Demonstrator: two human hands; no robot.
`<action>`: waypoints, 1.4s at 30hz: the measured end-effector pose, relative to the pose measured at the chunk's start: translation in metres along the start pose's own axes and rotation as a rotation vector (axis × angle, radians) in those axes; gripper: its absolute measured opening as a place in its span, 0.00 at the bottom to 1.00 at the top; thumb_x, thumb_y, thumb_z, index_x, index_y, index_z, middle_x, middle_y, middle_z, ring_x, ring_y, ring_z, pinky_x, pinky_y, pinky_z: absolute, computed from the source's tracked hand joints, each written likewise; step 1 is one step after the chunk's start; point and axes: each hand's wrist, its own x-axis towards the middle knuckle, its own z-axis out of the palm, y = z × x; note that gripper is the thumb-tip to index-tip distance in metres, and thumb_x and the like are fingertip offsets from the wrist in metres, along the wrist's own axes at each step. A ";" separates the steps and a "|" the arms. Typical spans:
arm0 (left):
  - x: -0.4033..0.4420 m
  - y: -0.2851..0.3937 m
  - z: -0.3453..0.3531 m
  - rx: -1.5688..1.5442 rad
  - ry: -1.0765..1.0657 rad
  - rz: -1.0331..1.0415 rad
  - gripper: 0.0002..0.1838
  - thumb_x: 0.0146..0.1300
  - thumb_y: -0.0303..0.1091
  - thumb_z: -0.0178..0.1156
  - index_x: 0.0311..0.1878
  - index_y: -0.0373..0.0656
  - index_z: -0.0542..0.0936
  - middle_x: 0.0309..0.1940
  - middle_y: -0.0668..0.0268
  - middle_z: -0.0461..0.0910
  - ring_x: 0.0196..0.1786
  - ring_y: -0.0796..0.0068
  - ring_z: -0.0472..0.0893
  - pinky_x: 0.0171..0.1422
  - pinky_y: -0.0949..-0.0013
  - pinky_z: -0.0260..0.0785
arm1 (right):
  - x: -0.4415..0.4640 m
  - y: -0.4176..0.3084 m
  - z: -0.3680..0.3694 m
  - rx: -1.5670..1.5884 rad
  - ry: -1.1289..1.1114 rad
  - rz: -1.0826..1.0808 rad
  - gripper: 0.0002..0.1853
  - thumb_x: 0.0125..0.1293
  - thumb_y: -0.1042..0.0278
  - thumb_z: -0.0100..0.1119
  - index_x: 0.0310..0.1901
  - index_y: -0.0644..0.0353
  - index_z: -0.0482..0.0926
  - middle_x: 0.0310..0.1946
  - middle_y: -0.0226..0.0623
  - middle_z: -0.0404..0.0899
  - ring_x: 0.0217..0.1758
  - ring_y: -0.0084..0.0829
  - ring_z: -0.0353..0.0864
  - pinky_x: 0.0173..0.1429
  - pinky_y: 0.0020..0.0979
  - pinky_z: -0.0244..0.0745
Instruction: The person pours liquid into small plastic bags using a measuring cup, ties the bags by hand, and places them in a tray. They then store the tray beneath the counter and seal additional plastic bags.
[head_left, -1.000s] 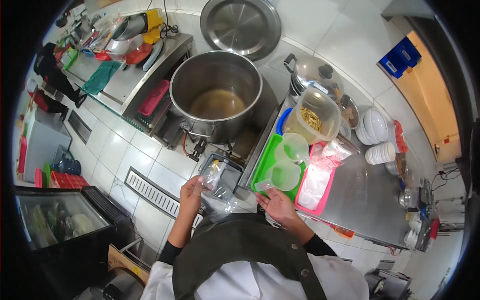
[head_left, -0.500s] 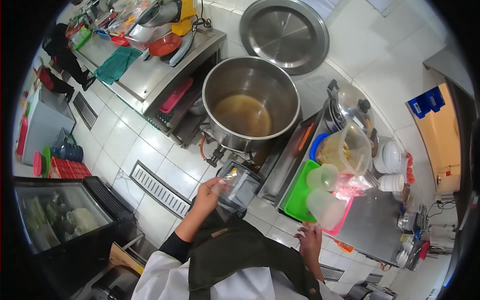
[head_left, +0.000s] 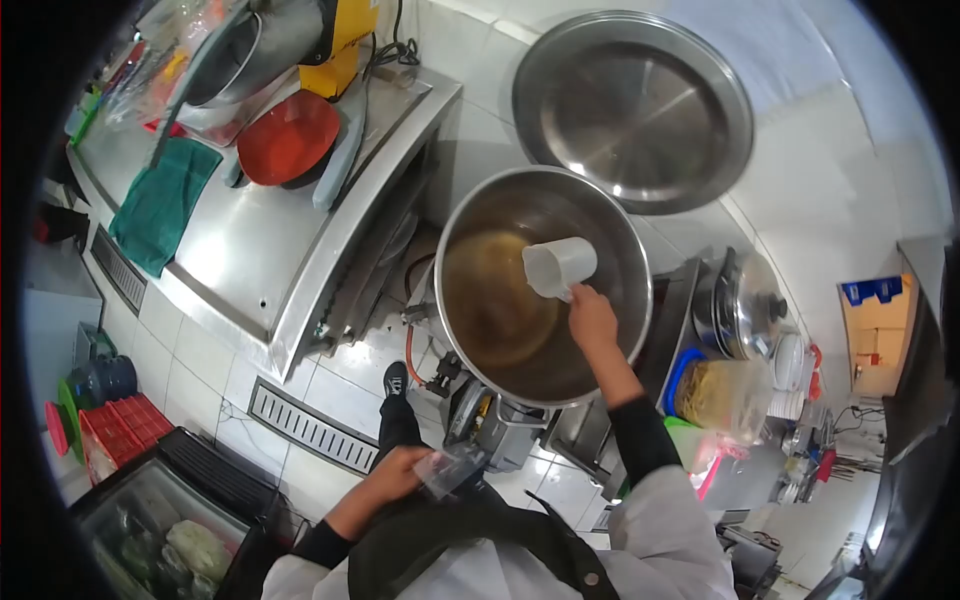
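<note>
My right hand [head_left: 592, 318] is closed on the handle of a white plastic jug [head_left: 562, 266]. The jug is tilted on its side inside the mouth of a large steel pot [head_left: 452, 345], above brown liquid [head_left: 495, 315]. What the jug holds, if anything, is hidden. Low in front of my body, my left hand [head_left: 398, 472] pinches a clear plastic piece [head_left: 447, 470], perhaps a bag or small container. It hangs apart from the pot.
A large round steel lid [head_left: 632, 110] leans behind the pot. On the left stands a steel table [head_left: 235, 265] with a red bowl [head_left: 288, 138] and green cloth [head_left: 165, 205]. To the right are a lidded pot [head_left: 742, 305] and a tub of yellowish food [head_left: 722, 398].
My right hand has moved from beside the green tray to over the pot, now gripping the white jug. My left hand has lowered slightly, still pinching the clear plastic. The view has moved closer to the pot.
</note>
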 end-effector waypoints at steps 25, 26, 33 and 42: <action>0.022 -0.045 -0.108 0.040 0.123 -0.187 0.12 0.67 0.33 0.52 0.42 0.33 0.79 0.36 0.48 0.80 0.42 0.47 0.80 0.47 0.58 0.71 | 0.125 0.055 0.314 0.561 -0.372 0.383 0.10 0.58 0.68 0.50 0.36 0.60 0.80 0.29 0.42 0.80 0.32 0.40 0.81 0.34 0.38 0.75; 0.021 -0.045 -0.105 0.051 0.125 -0.161 0.13 0.68 0.34 0.52 0.42 0.32 0.79 0.36 0.48 0.80 0.42 0.47 0.80 0.47 0.58 0.71 | 0.119 0.066 0.315 0.751 -0.368 0.414 0.08 0.57 0.68 0.50 0.33 0.60 0.79 0.25 0.40 0.78 0.27 0.37 0.80 0.28 0.36 0.73; 0.018 -0.005 -0.075 0.177 0.036 -0.065 0.13 0.68 0.34 0.51 0.41 0.33 0.79 0.36 0.48 0.80 0.42 0.46 0.79 0.48 0.57 0.70 | 0.065 0.021 0.135 1.285 -0.493 0.691 0.06 0.57 0.69 0.50 0.30 0.59 0.76 0.20 0.33 0.71 0.14 0.18 0.59 0.16 0.21 0.49; 0.005 0.036 0.014 0.342 -0.096 0.152 0.10 0.64 0.30 0.52 0.41 0.33 0.79 0.36 0.50 0.80 0.43 0.46 0.78 0.49 0.56 0.69 | -0.079 0.048 -0.053 1.752 -0.248 0.492 0.06 0.58 0.69 0.50 0.32 0.60 0.75 0.19 0.31 0.70 0.14 0.15 0.54 0.17 0.20 0.46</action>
